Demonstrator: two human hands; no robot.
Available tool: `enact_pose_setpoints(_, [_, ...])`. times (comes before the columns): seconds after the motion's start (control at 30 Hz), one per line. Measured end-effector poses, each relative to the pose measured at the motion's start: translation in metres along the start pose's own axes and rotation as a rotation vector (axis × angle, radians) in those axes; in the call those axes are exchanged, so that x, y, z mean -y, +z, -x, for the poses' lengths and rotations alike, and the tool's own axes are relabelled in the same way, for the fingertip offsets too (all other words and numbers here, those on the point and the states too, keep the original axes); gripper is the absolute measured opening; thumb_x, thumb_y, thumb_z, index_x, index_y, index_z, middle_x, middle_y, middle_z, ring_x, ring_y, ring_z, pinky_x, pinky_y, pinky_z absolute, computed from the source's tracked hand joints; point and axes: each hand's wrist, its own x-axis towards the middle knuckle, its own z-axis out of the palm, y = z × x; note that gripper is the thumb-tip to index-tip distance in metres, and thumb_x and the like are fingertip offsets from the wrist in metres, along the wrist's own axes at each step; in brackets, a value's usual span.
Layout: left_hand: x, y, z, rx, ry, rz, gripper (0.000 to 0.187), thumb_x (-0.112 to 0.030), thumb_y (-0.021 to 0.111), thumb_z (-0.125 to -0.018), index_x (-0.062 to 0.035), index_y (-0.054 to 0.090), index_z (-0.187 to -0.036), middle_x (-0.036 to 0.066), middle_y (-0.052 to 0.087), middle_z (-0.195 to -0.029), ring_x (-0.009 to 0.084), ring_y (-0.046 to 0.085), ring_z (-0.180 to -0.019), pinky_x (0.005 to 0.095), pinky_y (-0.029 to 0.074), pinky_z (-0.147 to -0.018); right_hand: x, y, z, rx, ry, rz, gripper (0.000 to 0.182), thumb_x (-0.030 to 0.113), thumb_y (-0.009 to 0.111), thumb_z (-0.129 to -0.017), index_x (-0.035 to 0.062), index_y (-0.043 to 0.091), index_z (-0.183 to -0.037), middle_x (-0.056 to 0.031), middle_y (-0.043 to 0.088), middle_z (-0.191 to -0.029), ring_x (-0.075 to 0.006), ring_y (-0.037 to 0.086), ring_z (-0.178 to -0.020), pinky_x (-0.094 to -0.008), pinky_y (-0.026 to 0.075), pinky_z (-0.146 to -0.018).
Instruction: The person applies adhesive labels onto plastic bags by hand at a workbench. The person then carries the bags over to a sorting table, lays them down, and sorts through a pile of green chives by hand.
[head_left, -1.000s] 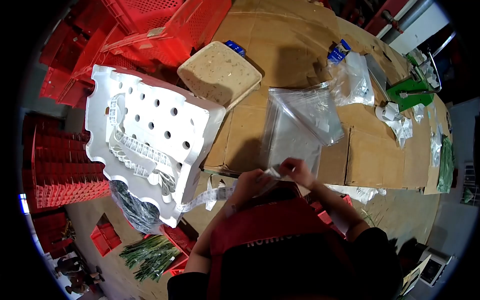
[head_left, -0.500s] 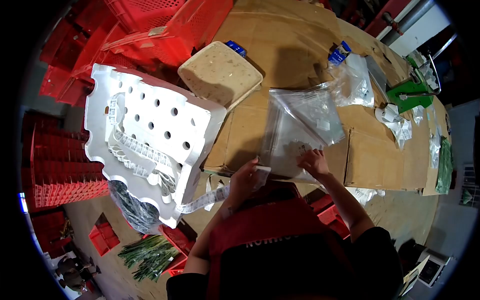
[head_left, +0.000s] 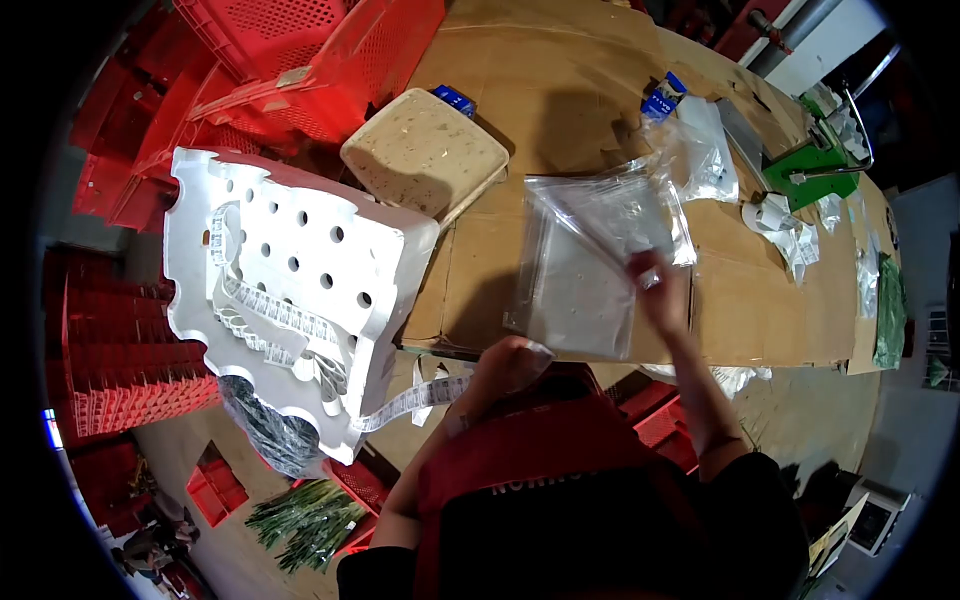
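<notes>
Clear plastic bags (head_left: 575,300) spread flat on the cardboard-covered tabletop (head_left: 770,330), between two and three o'clock. Over their edge at three o'clock, right hand (head_left: 662,288) with fingers bent, perhaps pinching a label, though too blurred to tell how far closed or on what. At five o'clock, by the tabletop's near edge, left hand (head_left: 508,366) curled closed round printed label strip (head_left: 415,400), pale end poking past the fingertips. From wrist back toward eight o'clock, same strip trailing over the rim of white crate (head_left: 385,240), more of it looped inside at nine. Further off, cream tub (head_left: 425,150) between eleven and twelve, red crates (head_left: 345,85) at eleven, green device (head_left: 805,175) at two
</notes>
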Motion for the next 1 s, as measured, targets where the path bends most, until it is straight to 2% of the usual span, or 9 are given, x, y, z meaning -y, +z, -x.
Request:
enact_pose_setpoints(0.1, [-0.032,0.005,-0.008,0.287,-0.053,-0.115,0.025,-0.022,0.068,-0.074,-0.0025,0.058,-0.087,0.012,0.060,-0.076,0.0126,0.057,-0.070,0.0289,0.046,-0.064,-0.018,0.060,0.048,0.801,0.095,-0.072,0.020,0.016,0.068,-0.073,0.0042,0.061,-0.087,-0.0048,0.061,-0.077,-0.0113,0.056,-0.074,-0.0260,0.045,-0.067])
enact_pose_setpoints(0.23, [-0.040,-0.003,-0.009,0.372,-0.349,-0.161,0.023,-0.022,0.068,-0.074,-0.0027,0.059,-0.082,0.012,0.060,-0.072,0.0143,0.058,-0.066,0.0294,0.046,-0.062,-0.019,0.063,0.052,0.823,0.295,-0.188,0.016,0.015,0.067,-0.072,0.0011,0.061,-0.077,-0.0047,0.062,-0.070,-0.0115,0.057,-0.067,-0.0258,0.045,-0.065])
enact_pose_setpoints(0.33, [-0.036,-0.008,-0.008,0.298,-0.315,-0.208,0.021,-0.022,0.063,-0.076,-0.0017,0.057,-0.078,0.015,0.057,-0.065,0.0261,0.058,-0.061,0.0327,0.045,-0.057,-0.047,0.051,0.032,0.523,0.287,-0.072,0.013,0.012,0.066,-0.073,0.0010,0.061,-0.079,-0.0057,0.064,-0.071,-0.0101,0.058,-0.062,-0.0262,0.046,-0.059])
enact_pose_setpoints(0.4, [-0.012,-0.009,-0.001,0.219,-0.163,-0.278,0.020,-0.021,0.064,-0.075,-0.0025,0.058,-0.081,0.014,0.057,-0.066,0.0226,0.059,-0.060,0.0332,0.045,-0.056,-0.081,0.033,0.012,0.344,0.123,0.678,0.021,0.022,0.070,-0.068,0.0081,0.062,-0.081,-0.0069,0.064,-0.072,-0.0200,0.060,-0.061,-0.0313,0.048,-0.059])
enact_pose_setpoints(0.53, [0.012,-0.006,0.006,0.076,-0.120,-0.242,0.017,-0.020,0.063,-0.074,-0.0042,0.059,-0.078,0.011,0.057,-0.065,0.0195,0.059,-0.060,0.0328,0.046,-0.056,-0.074,0.017,0.012,0.212,0.087,0.735,0.052,0.035,0.074,-0.059,0.0116,0.054,-0.101,-0.0061,0.058,-0.076,-0.0251,0.057,-0.072,-0.0359,0.045,-0.066])
enact_pose_setpoints(0.6, [0.023,-0.004,0.005,-0.056,-0.029,-0.048,0.012,-0.017,0.062,-0.072,-0.0057,0.058,-0.074,0.010,0.056,-0.064,0.0207,0.058,-0.058,0.0325,0.045,-0.055,-0.057,0.020,0.022,0.399,0.021,0.595,0.061,0.036,0.076,-0.055,0.0126,0.051,-0.106,-0.0063,0.056,-0.080,-0.0267,0.055,-0.078,-0.0373,0.043,-0.071])
enact_pose_setpoints(0.67, [0.002,-0.018,-0.001,0.098,-0.014,-0.103,0.008,-0.008,0.058,-0.072,-0.0044,0.060,-0.079,0.003,0.057,-0.065,0.0132,0.054,-0.061,0.0276,0.046,-0.058,-0.075,0.025,0.036,0.546,-0.519,0.730,0.061,0.035,0.077,-0.052,0.0134,0.054,-0.104,-0.0066,0.056,-0.086,-0.0271,0.054,-0.084,-0.0385,0.041,-0.076])
enact_pose_setpoints(0.77, [0.004,-0.020,-0.001,0.158,-0.095,-0.091,0.008,-0.010,0.057,-0.069,-0.0025,0.056,-0.073,0.011,0.054,-0.062,0.0174,0.053,-0.058,0.0318,0.045,-0.056,-0.113,0.030,0.047,0.537,-0.461,0.479,0.018,0.022,0.066,-0.064,0.0145,0.061,-0.079,-0.0028,0.059,-0.091,-0.0254,0.052,-0.092,-0.0398,0.037,-0.080])
enact_pose_setpoints(1.0, [-0.007,-0.011,0.009,0.050,-0.062,-0.213,0.015,-0.015,0.057,-0.067,-0.0011,0.054,-0.073,0.017,0.051,-0.063,0.0237,0.052,-0.058,0.0359,0.043,-0.056,-0.077,0.034,0.046,0.554,-0.420,0.615,0.021,0.022,0.066,-0.064,0.0117,0.062,-0.081,-0.0074,0.056,-0.097,-0.0290,0.047,-0.095,-0.0417,0.035,-0.085])
